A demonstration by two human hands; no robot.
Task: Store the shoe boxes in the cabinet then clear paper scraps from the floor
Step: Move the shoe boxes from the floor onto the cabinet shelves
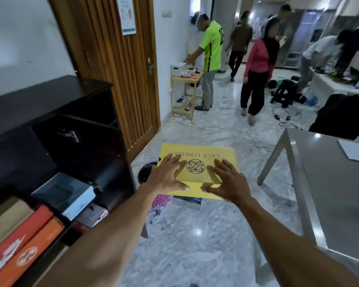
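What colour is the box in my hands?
The box is yellow with a dark round logo; head view.

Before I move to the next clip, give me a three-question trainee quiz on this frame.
1. True or false: the left hand and the right hand both have fingers on the lid of the yellow shoe box.
2. Relative to the dark cabinet, the orange boxes lie: A on top of it; B on a shelf inside it; C behind it.
3. Fill in: the dark cabinet stands to the wearer's ___.
Key: 1 true; 2 B; 3 left.
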